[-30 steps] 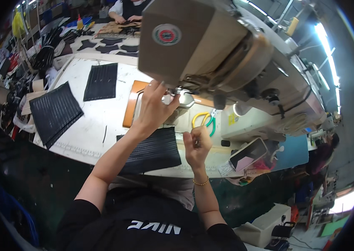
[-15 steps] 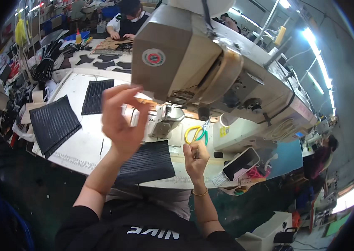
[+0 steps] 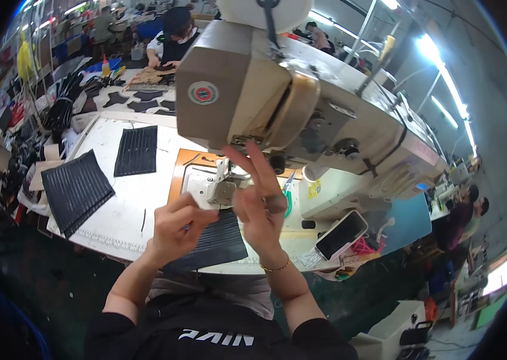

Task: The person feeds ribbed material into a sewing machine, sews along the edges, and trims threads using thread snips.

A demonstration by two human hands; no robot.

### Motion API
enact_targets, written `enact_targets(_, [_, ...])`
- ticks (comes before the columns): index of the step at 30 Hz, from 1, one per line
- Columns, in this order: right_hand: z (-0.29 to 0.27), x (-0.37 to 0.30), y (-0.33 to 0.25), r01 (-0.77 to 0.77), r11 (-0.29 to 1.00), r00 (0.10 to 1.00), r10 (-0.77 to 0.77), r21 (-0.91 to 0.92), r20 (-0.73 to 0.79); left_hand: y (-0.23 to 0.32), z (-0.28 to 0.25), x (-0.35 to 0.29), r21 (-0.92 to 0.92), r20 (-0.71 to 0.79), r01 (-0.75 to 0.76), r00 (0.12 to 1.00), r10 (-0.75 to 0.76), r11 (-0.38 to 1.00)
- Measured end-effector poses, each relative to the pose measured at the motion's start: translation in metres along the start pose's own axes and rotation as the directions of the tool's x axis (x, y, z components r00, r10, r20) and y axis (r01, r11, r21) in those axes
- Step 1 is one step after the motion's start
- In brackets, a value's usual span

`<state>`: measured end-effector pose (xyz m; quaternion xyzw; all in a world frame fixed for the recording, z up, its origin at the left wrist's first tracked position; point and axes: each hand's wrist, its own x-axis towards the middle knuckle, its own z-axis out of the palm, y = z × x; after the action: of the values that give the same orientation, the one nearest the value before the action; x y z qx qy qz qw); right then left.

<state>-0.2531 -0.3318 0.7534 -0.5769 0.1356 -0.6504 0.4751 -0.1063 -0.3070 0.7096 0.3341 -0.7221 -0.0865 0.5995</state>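
Note:
My left hand [image 3: 180, 229] is closed in a pinch in front of the sewing machine's arm bed, over a black ribbed panel [image 3: 220, 243] at the table's front edge. Whatever it pinches is too small to make out. Just to its right is my right hand [image 3: 260, 213], somewhat blurred. Two of its fingers stretch up toward the needle area under the sewing machine head [image 3: 214, 90], while the others curl around something I cannot make out. Behind that hand lies a pair of scissors, partly covered, its green handle [image 3: 288, 205] showing.
Two more black ribbed panels, one nearer [image 3: 78, 193] and one farther [image 3: 136, 151], lie on the white table's left side. A phone [image 3: 341, 235] rests at the right near pink netting [image 3: 366, 246]. Across the table, a person [image 3: 175, 42] works beside cut dark pieces.
My left hand has come down from beside the machine head and closed to a pinch. My right hand has risen toward the needle area, two fingers now extended. The view has shifted slightly.

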Motion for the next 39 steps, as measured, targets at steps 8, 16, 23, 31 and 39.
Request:
enact_targets(8, [0.014,-0.025,0.021,0.079,0.982,0.983,-0.048,0.171,-0.175,0.031,-0.001,0.060,-0.036,-0.159,0.200,0.966,-0.203,0.979])
enact_targets(16, [-0.014,-0.042,0.010,0.074,0.995,0.969,-0.087,-0.064,-0.233,0.026,0.017,0.084,-0.079,-0.243,0.057,0.967,-0.075,0.995])
enact_targets(23, [0.005,-0.002,-0.021,-0.125,0.992,0.992,0.125,-0.004,-0.032,0.028,-0.006,0.041,0.110,0.126,0.103,0.985,-0.116,0.989])
enact_targets(31, [0.014,-0.025,0.029,0.382,0.753,0.920,-0.364,-0.535,0.145,0.021,-0.023,0.065,-0.236,0.294,0.188,0.949,-0.115,0.953])
enact_targets(39, [0.001,0.003,0.067,-0.073,0.994,0.857,0.020,-0.083,-0.515,-0.006,-0.010,0.113,0.529,0.061,-0.492,0.835,0.547,0.691])
